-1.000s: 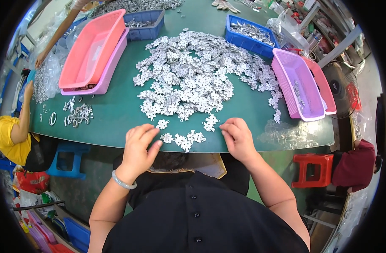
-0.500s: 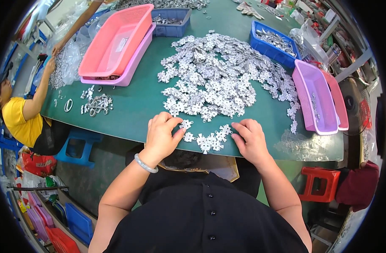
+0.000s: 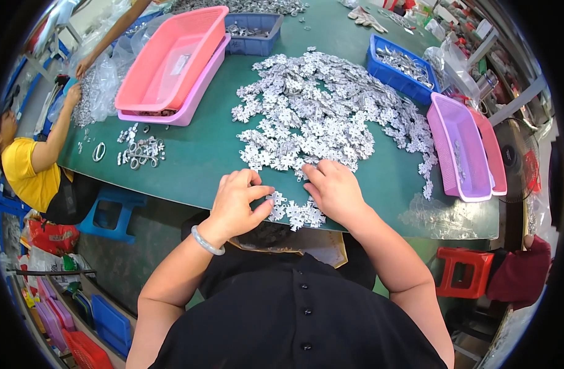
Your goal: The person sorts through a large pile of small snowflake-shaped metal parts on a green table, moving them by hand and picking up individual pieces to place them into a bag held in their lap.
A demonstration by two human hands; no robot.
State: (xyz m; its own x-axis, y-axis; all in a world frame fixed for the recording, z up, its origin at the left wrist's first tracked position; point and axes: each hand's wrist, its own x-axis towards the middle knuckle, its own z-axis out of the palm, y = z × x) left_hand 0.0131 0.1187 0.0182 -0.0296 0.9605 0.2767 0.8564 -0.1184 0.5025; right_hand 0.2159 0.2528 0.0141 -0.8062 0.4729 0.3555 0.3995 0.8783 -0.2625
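A large heap of small silvery cross-shaped metal pieces (image 3: 306,117) covers the middle of the green table (image 3: 202,160). My left hand (image 3: 236,202), a pale bangle (image 3: 207,241) on its wrist, hovers by the table's near edge. Its thumb and forefinger are apart beside a small group of the same pieces (image 3: 301,214). My right hand (image 3: 334,192) reaches to the heap's near edge, thumb and forefinger on either side of a metal piece (image 3: 300,174). Its other fingers are curled.
Pink (image 3: 171,55) and purple baskets stand at left, a blue bin (image 3: 254,37) behind. On the right are a blue bin (image 3: 400,66) of metal parts and a purple basket (image 3: 460,147). A yellow-sleeved person (image 3: 32,166) works at left. A red stool (image 3: 457,273) stands lower right.
My right hand has moved left and slightly away from me, from the small group's right side to the heap's near edge. The left hand has shifted slightly; the group sits closer together.
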